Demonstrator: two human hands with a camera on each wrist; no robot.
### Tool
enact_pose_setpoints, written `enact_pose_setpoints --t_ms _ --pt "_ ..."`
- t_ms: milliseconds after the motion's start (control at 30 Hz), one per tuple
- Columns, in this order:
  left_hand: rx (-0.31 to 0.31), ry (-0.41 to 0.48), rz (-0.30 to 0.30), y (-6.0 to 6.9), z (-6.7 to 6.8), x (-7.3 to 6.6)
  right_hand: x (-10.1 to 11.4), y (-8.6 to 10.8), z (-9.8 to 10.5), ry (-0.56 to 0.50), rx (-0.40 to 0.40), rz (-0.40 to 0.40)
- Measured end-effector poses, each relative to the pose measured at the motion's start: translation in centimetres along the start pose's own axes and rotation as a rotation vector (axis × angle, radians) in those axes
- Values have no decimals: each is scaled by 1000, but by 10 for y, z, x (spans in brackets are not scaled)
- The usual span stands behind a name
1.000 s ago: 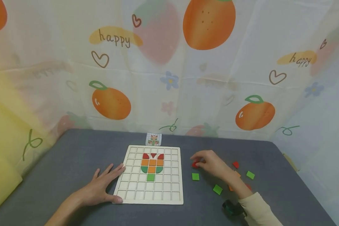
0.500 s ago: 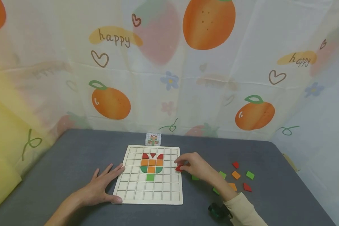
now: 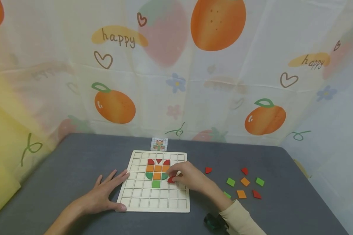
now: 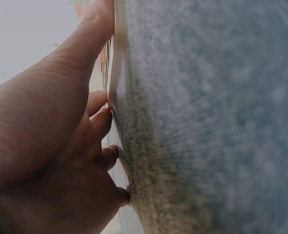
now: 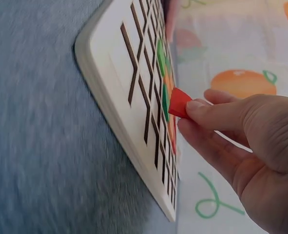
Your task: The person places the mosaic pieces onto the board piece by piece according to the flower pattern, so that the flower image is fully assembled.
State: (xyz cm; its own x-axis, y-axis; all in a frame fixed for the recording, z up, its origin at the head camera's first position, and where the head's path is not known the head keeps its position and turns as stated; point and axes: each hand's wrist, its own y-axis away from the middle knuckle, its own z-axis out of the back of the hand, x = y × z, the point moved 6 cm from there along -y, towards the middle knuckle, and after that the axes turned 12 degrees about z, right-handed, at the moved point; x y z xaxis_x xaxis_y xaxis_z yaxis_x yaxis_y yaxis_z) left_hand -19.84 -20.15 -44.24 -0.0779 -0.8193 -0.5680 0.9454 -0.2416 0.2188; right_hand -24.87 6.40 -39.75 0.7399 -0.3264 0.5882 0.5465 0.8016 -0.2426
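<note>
Between thumb and fingers, my right hand (image 3: 191,176) pinches a red tile (image 5: 180,103) with one curved edge, just above the right part of a pale grid board (image 3: 147,203). On the board sits a tulip-like pattern: red tiles (image 3: 151,162) on top, orange tiles (image 3: 158,168) in the middle, dark green rounded tiles (image 3: 149,176) at the sides and a light green square tile (image 3: 156,184) below. My left hand (image 3: 101,197) rests spread at the board's left edge, its thumb on the lower left corner. In the left wrist view, fingertips (image 4: 123,196) touch the tabletop.
Right of the board lie loose tiles: a red tile (image 3: 208,170), another red tile (image 3: 257,194), green squares (image 3: 230,182) and orange squares (image 3: 241,194). A small pattern card (image 3: 159,144) lies behind the board. A printed curtain (image 3: 176,98) hangs behind the grey table (image 3: 85,153).
My right hand has moved left with the red tile, from the loose tiles to over the board. Another red tile beside the board is now uncovered. The left hand stays in place.
</note>
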Motion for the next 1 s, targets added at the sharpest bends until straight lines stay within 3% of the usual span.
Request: enact_pose_setpoints --t_ms 300,1000 --pt "-3 0 -13 -1 0 0 1 -9 -15 -71 19 0" --pt "-6 -1 -11 1 1 -1 0 -11 -24 24 33 -8"
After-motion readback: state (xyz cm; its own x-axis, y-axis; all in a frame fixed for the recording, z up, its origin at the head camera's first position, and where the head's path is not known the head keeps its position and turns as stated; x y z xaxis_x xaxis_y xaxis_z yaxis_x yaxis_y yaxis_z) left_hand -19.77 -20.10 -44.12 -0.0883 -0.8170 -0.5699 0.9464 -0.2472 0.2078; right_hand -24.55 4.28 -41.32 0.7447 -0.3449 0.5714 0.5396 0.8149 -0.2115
